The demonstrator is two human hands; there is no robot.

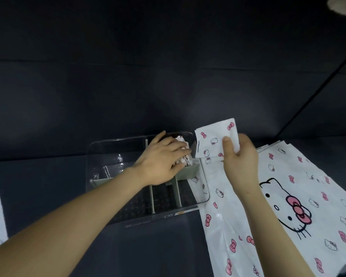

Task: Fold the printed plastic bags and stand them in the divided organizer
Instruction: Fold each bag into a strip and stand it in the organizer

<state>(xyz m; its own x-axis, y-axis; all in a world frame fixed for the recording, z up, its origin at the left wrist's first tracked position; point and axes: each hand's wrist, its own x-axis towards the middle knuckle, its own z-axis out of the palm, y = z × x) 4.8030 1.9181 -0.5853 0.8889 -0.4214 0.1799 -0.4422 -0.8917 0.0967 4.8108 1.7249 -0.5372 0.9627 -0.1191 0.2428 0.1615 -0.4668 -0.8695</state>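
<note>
Left hand atop bags in organizer

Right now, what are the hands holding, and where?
The right hand pinches the folded bag near its lower right corner. The left hand presses the stacked bags.

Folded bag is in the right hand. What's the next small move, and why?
Probably lower the folded bag into the far-right compartment of the organizer: the left hand is on the stack standing there, and the right hand pinches the bag beside it.
</note>
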